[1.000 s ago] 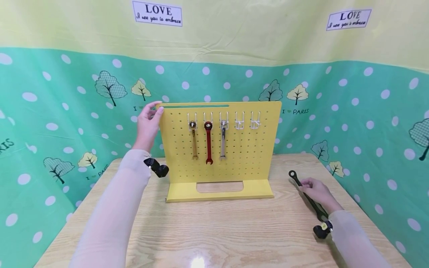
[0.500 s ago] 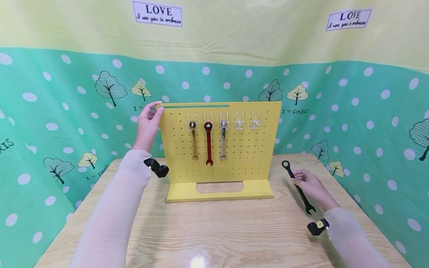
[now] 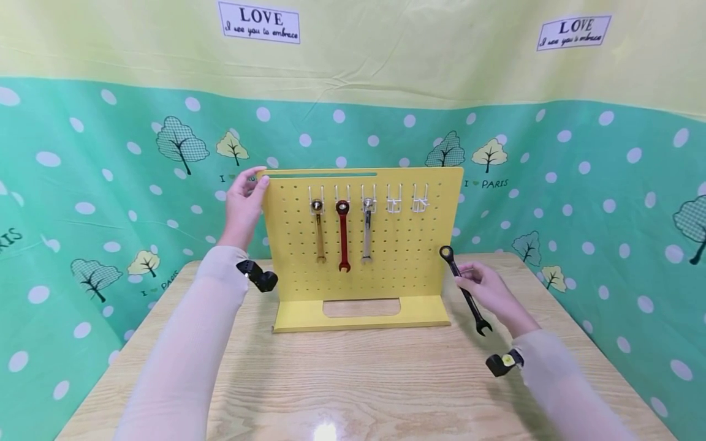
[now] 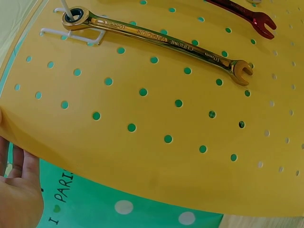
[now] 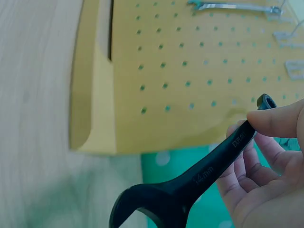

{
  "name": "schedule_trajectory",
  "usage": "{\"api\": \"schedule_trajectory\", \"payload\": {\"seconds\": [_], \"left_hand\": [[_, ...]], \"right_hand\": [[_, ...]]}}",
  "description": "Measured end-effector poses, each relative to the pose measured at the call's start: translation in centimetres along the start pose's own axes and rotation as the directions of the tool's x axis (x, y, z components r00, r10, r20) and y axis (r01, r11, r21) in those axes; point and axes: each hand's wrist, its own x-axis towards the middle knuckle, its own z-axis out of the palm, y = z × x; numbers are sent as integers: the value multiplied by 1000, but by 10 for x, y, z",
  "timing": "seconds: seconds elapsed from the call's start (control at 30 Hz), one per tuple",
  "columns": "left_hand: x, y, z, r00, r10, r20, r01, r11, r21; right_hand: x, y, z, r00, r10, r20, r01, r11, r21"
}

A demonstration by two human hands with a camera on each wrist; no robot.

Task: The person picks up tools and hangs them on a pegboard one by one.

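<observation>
My left hand (image 3: 242, 205) grips the top left corner of a yellow pegboard (image 3: 292, 257), thumb in front and fingers behind the edge. My right hand (image 3: 491, 294) pinches a black combination wrench (image 3: 466, 291) near its ring end, off the board's right edge and above the table. Its open end points down toward me; "14mm" shows on the shank in the right wrist view. On white hooks hang a gold wrench (image 4: 161, 40), a red wrench (image 3: 343, 236) and a silver wrench (image 3: 367, 236), ring ends up. Two more hooks (image 3: 420, 199) at the right carry nothing.
The board stands on a flat yellow base (image 3: 425, 311) on a wooden table (image 3: 358, 386). A green and yellow patterned curtain (image 3: 601, 159) surrounds the table at the back and sides.
My right hand has lifted the black wrench off the table and carried it left and upward toward the pegboard. My left hand stays at the board's corner.
</observation>
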Motion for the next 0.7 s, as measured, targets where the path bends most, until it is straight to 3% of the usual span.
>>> {"api": "schedule_trajectory", "payload": {"seconds": [0.3, 0.7], "left_hand": [[0, 0, -1, 1000, -1, 8, 1, 1000, -9], [-1, 1, -1, 1000, -2, 15, 2, 1000, 0]], "right_hand": [[12, -33, 15, 995, -99, -16, 100, 993, 68], [26, -78, 32, 988, -150, -29, 153, 974, 167]]}}
